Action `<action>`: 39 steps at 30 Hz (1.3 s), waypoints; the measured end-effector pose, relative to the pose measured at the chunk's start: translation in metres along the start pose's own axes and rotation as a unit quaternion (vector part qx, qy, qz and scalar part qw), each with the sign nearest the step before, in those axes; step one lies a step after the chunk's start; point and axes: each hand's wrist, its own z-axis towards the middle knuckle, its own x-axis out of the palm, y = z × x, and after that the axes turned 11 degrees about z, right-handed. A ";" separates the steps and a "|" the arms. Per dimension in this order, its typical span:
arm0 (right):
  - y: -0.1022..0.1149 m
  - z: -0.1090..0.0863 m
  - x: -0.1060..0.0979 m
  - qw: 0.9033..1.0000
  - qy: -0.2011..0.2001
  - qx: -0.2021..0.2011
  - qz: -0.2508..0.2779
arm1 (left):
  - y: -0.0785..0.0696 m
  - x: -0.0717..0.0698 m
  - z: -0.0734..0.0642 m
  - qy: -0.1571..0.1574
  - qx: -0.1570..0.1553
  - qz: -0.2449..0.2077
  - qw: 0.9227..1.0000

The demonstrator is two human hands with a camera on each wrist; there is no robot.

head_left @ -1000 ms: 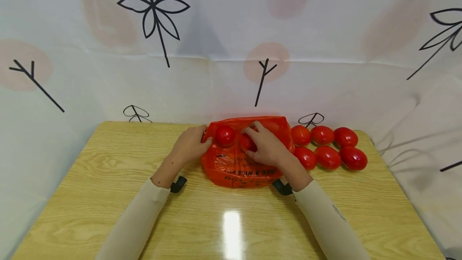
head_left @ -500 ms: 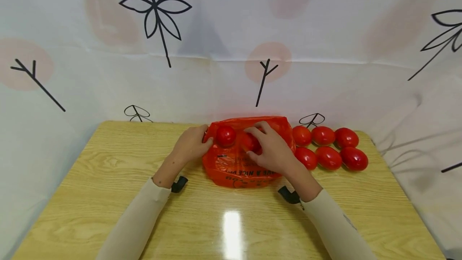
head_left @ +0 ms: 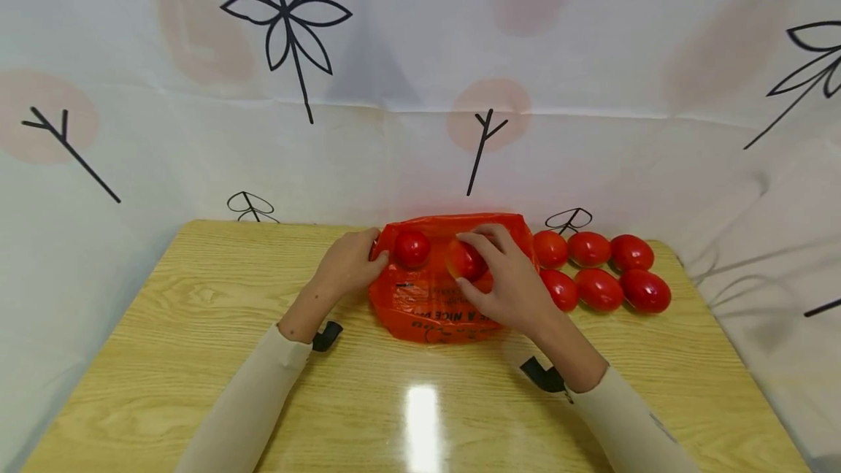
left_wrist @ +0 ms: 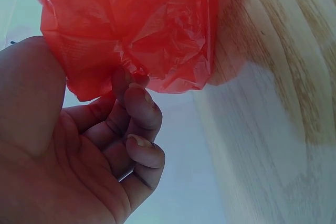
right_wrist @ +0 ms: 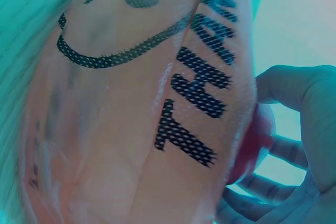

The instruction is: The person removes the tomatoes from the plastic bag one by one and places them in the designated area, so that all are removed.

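Note:
A red plastic bag (head_left: 447, 316) with black lettering lies on the table, its mouth spread. At the bag's left edge my left hand (head_left: 344, 263) grips the plastic; in the left wrist view its fingers curl against the crumpled red film (left_wrist: 131, 30). One shiny red tomato (head_left: 412, 248) sits in the bag near that hand. Over the bag's right half my right hand (head_left: 509, 279) holds another tomato (head_left: 468, 261) between thumb and fingers. The right wrist view shows this tomato (right_wrist: 254, 142) partly hidden behind the bag's printed side (right_wrist: 126, 103).
Several red tomatoes (head_left: 598, 289) lie in two rows on the wooden table (head_left: 230, 298), just right of the bag. Behind the table hangs a pale cloth (head_left: 394, 152) with plant drawings. Dark wrist-camera mounts (head_left: 544, 374) jut out beneath both wrists.
My right hand has drawn slightly right and toward me, bringing the tomato along. The left hand keeps its hold at the bag's left edge.

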 end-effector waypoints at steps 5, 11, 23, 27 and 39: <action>0.003 -0.010 -0.005 1.000 -0.021 -0.007 0.008 | 0.001 0.001 0.000 -0.005 0.004 0.002 1.000; 0.007 -0.020 -0.011 0.999 -0.038 -0.001 0.012 | 0.001 0.001 0.000 -0.003 0.002 0.000 1.000; 0.006 -0.037 -0.022 0.998 -0.064 -0.008 0.007 | 0.001 -0.001 0.000 0.000 -0.004 -0.001 1.000; 0.007 -0.042 -0.026 0.998 -0.064 -0.004 -0.001 | 0.001 -0.001 0.000 0.000 -0.003 -0.002 1.000; 0.006 -0.054 -0.032 0.998 -0.068 0.000 -0.010 | 0.000 -0.001 0.000 0.003 -0.007 -0.003 1.000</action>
